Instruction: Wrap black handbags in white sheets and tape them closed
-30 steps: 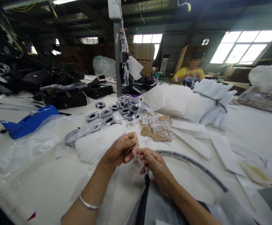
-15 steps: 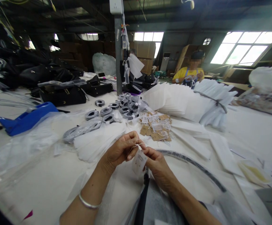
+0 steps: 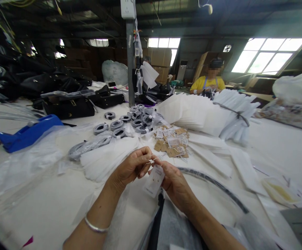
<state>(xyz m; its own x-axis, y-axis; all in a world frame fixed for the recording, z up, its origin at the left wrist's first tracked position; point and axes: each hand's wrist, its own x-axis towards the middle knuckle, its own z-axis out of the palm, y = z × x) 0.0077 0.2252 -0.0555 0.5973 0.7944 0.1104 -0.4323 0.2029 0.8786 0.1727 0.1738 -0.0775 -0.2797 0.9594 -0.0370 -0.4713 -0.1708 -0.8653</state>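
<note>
Between my hands hangs a small clear tag pouch (image 3: 154, 180) with print on it, on a thin white string (image 3: 154, 160). My left hand (image 3: 135, 165) pinches the string between thumb and fingers. My right hand (image 3: 175, 182) is closed by the pouch's upper edge, its fingertips at the string. Below them, a bag with a black edge and a translucent wrap (image 3: 175, 225) lies close to me. Its plastic-wrapped dark handle (image 3: 216, 182) arches to the right, partly behind my right hand. Beyond my hands is a pile of brown and white tags (image 3: 172, 142).
Coiled, wrapped straps (image 3: 119, 125) lie behind white sheets (image 3: 105, 159). A blue tape dispenser (image 3: 28, 132) stands at left, near black bags (image 3: 67, 106). A white sheet stack (image 3: 190, 107), a grey post (image 3: 130, 62) and a person in yellow (image 3: 208, 83) are farther back.
The tag pouch has turned flatter toward me and hangs a little further left. My right fingers have closed in toward the left ones at the string. The view shifted slightly.
</note>
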